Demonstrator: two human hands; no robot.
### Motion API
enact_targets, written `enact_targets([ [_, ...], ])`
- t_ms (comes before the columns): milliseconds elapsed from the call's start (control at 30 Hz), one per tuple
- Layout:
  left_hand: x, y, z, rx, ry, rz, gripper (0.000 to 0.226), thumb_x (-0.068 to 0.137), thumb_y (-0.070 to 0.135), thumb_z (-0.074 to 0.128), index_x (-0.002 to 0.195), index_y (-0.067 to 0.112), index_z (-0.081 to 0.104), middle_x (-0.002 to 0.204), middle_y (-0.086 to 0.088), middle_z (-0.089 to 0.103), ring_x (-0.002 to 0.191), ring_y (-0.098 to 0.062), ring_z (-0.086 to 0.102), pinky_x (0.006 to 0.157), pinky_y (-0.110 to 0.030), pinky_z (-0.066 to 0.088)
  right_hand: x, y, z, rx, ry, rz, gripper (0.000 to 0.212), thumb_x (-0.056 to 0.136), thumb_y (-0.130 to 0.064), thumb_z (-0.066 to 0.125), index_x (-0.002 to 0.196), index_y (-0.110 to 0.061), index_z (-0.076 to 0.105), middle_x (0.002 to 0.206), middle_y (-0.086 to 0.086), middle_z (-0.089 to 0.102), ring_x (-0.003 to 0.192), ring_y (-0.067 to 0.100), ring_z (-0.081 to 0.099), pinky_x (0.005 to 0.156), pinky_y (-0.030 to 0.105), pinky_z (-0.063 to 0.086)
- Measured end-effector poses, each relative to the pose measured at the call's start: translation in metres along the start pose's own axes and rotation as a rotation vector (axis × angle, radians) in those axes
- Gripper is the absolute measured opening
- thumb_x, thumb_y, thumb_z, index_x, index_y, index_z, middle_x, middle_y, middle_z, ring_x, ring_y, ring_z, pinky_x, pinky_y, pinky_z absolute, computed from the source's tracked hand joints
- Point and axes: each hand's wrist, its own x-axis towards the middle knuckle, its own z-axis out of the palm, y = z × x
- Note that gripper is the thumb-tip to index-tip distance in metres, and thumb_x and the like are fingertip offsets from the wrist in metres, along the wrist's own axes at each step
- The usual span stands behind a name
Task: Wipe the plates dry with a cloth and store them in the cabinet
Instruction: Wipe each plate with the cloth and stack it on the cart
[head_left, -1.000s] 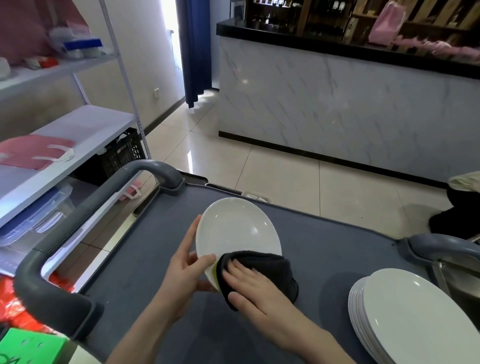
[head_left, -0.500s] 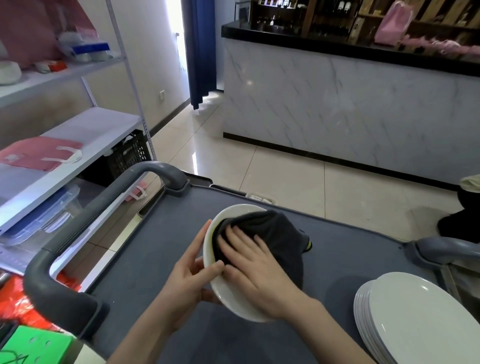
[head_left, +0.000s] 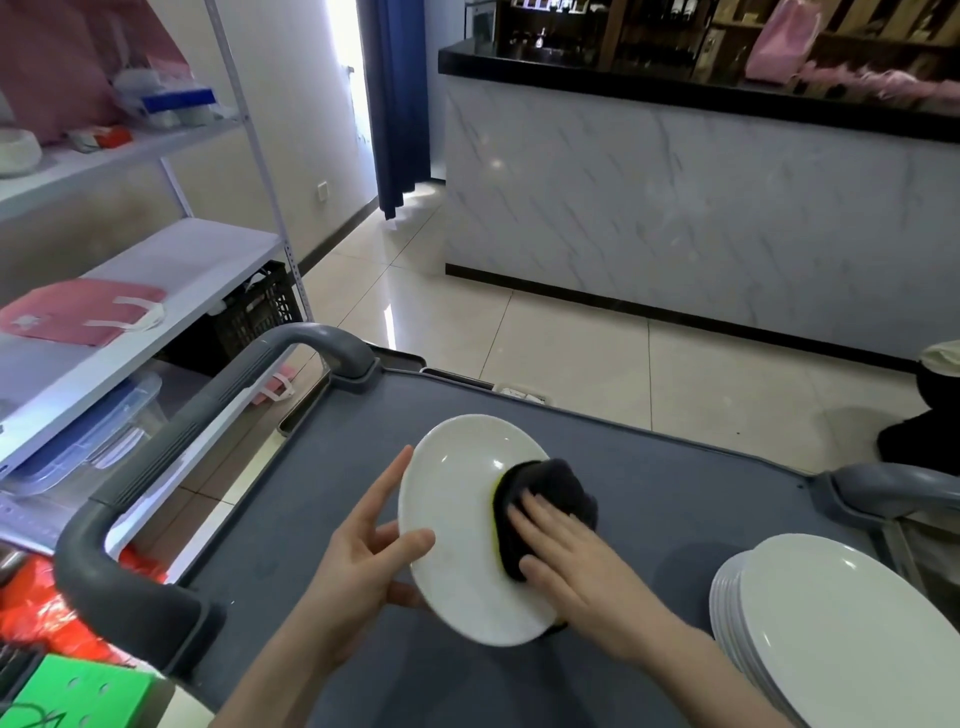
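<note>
**One plate under the cloth, a stack waiting beside it**

One glossy white oval plate (head_left: 457, 519) is held tilted above the grey matte cart top (head_left: 675, 499), its face turned up toward the person. Its long axis runs from the far end down to the near end, almost straight along the line of sight. The left hand (head_left: 358, 566) grips the plate at its left rim. The thumb lies across the face and the forefinger points up along the edge, while the other fingers are hidden behind the plate.

The right hand (head_left: 576, 561) lies on the opposite, right half of the face, its fingers straight and together. It presses a dark folded cloth with a yellow-green edge (head_left: 550, 488) flat against the plate instead of clutching it. The wiping hand is therefore already on the plate, with the bare left half of the face just beside the cloth. Judging from that, the coming stroke probably runs leftward or along the long axis toward the uncovered glaze.

The forearms converge from the near edge of the view, the right one crossing low over the cart. A stack of matching white plates (head_left: 831, 623) rests on the cart near the right elbow, apart from the held plate. Whether those are dried cannot be told. White metal shelving (head_left: 171, 291) stands to the left beyond the curved grey cart handle (head_left: 171, 441). No cabinet can be made out, so the storing step looks not yet begun.
</note>
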Motion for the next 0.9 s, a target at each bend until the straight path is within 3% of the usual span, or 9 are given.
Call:
enact_targets([
  [133, 0.006, 0.012, 0.005, 0.071, -0.074, 0.029, 0.081, 0.074, 0.021, 0.076, 0.137, 0.059, 0.041, 0.1, -0.02, 0.073, 0.086, -0.031, 0.07, 0.065, -0.049, 0.059, 0.03, -0.011, -0.016, 0.178, 0.156, 0.034, 0.05, 0.098, -0.053, 0.02, 0.141, -0.05, -0.006, 0.148, -0.034, -0.015, 0.139, -0.012, -0.018, 0.121, 0.031, -0.002],
  [267, 0.01, 0.015, 0.009, 0.098, -0.13, 0.018, 0.08, 0.078, 0.018, 0.074, 0.139, 0.058, 0.039, 0.102, -0.022, 0.071, 0.089, -0.033, 0.069, 0.068, -0.051, 0.059, 0.043, -0.044, -0.012, 0.106, 0.236, -0.043, 0.052, 0.096, -0.06, 0.012, 0.142, -0.051, -0.01, 0.156, -0.024, -0.013, 0.142, -0.004, -0.019, 0.119, 0.036, -0.004],
  [533, 0.008, 0.007, -0.011, 0.027, -0.068, -0.024, 0.079, 0.077, 0.021, 0.083, 0.138, 0.053, 0.044, 0.108, -0.024, 0.07, 0.084, -0.038, 0.071, 0.062, -0.05, 0.06, 0.004, -0.054, 0.011, 0.054, 0.039, -0.238, 0.046, 0.102, -0.049, 0.019, 0.144, -0.053, 0.004, 0.155, -0.028, -0.01, 0.142, -0.004, -0.017, 0.117, 0.03, -0.009],
  [767, 0.01, 0.004, -0.007, 0.051, 0.064, 0.006, 0.081, 0.069, 0.009, 0.078, 0.131, 0.055, 0.052, 0.095, -0.017, 0.073, 0.079, -0.03, 0.069, 0.059, -0.052, 0.058, -0.028, -0.01, 0.027, 0.101, -0.044, -0.11, 0.042, 0.101, -0.049, 0.018, 0.143, -0.056, 0.012, 0.153, -0.032, -0.006, 0.141, -0.01, -0.009, 0.119, 0.028, -0.003],
  [900, 0.013, 0.015, 0.0, 0.103, 0.017, 0.026, 0.082, 0.068, 0.01, 0.075, 0.132, 0.055, 0.051, 0.099, -0.02, 0.073, 0.081, -0.029, 0.067, 0.062, -0.055, 0.058, -0.009, 0.014, 0.023, 0.037, 0.039, 0.025, 0.048, 0.102, -0.047, 0.02, 0.144, -0.05, -0.003, 0.151, -0.031, -0.012, 0.141, -0.008, -0.014, 0.119, 0.031, -0.005],
])
